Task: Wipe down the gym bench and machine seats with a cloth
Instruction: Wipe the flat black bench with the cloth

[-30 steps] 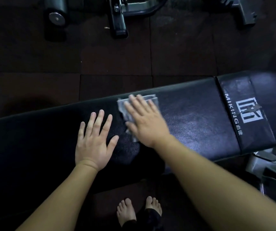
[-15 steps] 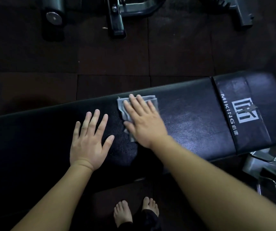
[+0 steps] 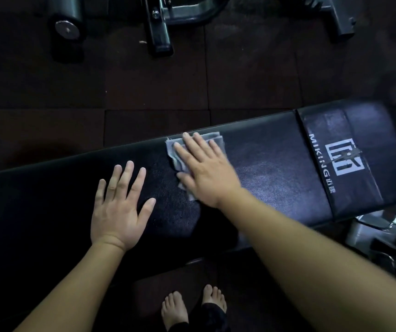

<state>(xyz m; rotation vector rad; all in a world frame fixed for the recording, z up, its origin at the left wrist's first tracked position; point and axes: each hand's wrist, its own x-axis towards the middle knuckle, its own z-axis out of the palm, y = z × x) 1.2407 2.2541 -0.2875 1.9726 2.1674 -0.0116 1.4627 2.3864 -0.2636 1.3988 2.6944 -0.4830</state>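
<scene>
wiping: my right hand (image 3: 206,173) lies flat on the cloth (image 3: 173,150), fingers straight, so the palm presses it into the bench (image 3: 276,168).
bracing: my left hand (image 3: 120,204) rests spread on the bench, holding nothing, likely to steady my lean.
cloth: mid-bench, by the far edge.

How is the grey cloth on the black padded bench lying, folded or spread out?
Folded: the grey cloth shows stacked edges past the right hand, which presses it onto the black padded bench.
</scene>
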